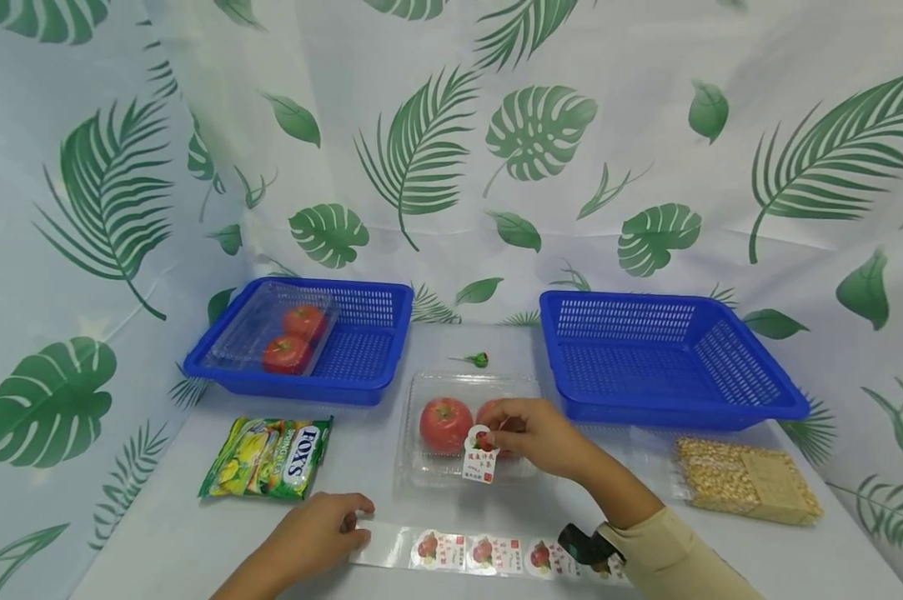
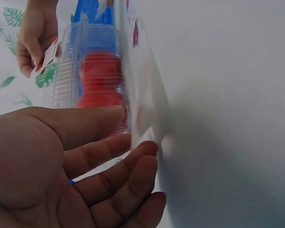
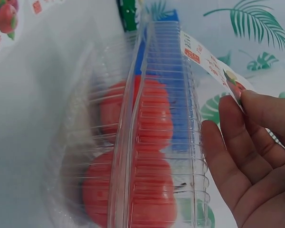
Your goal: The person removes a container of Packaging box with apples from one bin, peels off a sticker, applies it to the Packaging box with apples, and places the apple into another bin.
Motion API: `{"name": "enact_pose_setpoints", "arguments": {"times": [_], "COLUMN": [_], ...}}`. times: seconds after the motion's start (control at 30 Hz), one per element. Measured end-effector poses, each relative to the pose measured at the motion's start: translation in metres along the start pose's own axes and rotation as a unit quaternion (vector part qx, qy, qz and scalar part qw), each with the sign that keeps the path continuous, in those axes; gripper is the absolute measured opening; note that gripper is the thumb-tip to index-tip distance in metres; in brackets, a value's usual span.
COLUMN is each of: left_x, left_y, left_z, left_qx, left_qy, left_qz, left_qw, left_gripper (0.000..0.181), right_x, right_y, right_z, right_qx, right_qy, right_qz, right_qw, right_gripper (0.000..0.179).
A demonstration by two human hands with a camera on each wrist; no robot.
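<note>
In the head view my right hand [image 1: 537, 433] pinches a white label sticker [image 1: 480, 467] with red fruit and red lettering. It hangs over a closed clear plastic clamshell box [image 1: 428, 475] holding two red apples [image 1: 445, 424]; the second is partly covered by the hand. The right wrist view shows the sticker [image 3: 211, 61] between thumb and finger, just above the lid. My left hand [image 1: 312, 533] rests at the left end of a backing strip [image 1: 387, 546] bearing several more stickers [image 1: 496, 552]. Its fingers [image 2: 118, 185] are loosely bent, with nothing visibly gripped.
A blue basket [image 1: 361, 387] at back left holds another clear box with two apples [image 1: 286, 354]. Another blue basket [image 1: 669, 408] stands at back right. A green FOX'S candy bag [image 1: 267, 458], a lollipop [image 1: 479, 360] and a bag of yellow grains [image 1: 747, 479] lie around the box.
</note>
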State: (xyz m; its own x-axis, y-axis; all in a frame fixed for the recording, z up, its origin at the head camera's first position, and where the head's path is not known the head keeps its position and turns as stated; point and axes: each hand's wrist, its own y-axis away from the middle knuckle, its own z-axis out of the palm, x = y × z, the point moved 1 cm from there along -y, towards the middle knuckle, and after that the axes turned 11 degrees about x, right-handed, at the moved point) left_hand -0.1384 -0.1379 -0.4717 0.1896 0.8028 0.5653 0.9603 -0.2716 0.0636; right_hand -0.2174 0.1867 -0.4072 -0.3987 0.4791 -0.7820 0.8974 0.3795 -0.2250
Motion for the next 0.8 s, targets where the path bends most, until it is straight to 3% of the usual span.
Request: {"name": "enact_pose_setpoints", "arguments": {"times": [0.13, 0.3, 0.4, 0.5, 0.57, 0.7, 0.8], "left_x": [0.003, 0.007, 0.006, 0.002, -0.002, -0.006, -0.004], "left_y": [-0.004, -0.01, -0.017, -0.027, -0.033, -0.045, -0.054], "left_z": [-0.003, -0.007, -0.008, -0.006, -0.003, 0.002, 0.006], "left_qx": [0.006, 0.006, 0.007, 0.008, 0.011, 0.019, 0.034], "left_qy": [-0.028, -0.029, 0.0, 0.073, 0.145, 0.289, 0.347], "left_qz": [0.008, 0.009, -0.004, -0.017, -0.026, -0.054, -0.078], "left_qw": [0.9996, 0.9995, 1.0, 0.9972, 0.989, 0.9557, 0.9341], "left_gripper": [0.022, 0.025, 0.032, 0.044, 0.05, 0.053, 0.056], "right_x": [0.001, 0.002, 0.004, 0.005, 0.005, 0.004, 0.005], "right_y": [-0.002, -0.005, -0.007, -0.009, -0.01, -0.012, -0.015], "right_z": [0.0, 0.0, 0.001, 0.002, 0.002, 0.003, 0.003], "right_qx": [0.003, 0.005, 0.005, 0.003, 0.001, 0.0, 0.002], "right_qy": [-0.006, -0.002, 0.005, 0.006, 0.002, -0.015, -0.02], "right_qz": [0.006, 0.02, 0.019, 0.015, 0.016, 0.015, 0.016], "right_qw": [1.0, 0.9998, 0.9998, 0.9999, 0.9999, 0.9998, 0.9997], "right_gripper": [0.013, 0.012, 0.011, 0.01, 0.01, 0.009, 0.01]}}
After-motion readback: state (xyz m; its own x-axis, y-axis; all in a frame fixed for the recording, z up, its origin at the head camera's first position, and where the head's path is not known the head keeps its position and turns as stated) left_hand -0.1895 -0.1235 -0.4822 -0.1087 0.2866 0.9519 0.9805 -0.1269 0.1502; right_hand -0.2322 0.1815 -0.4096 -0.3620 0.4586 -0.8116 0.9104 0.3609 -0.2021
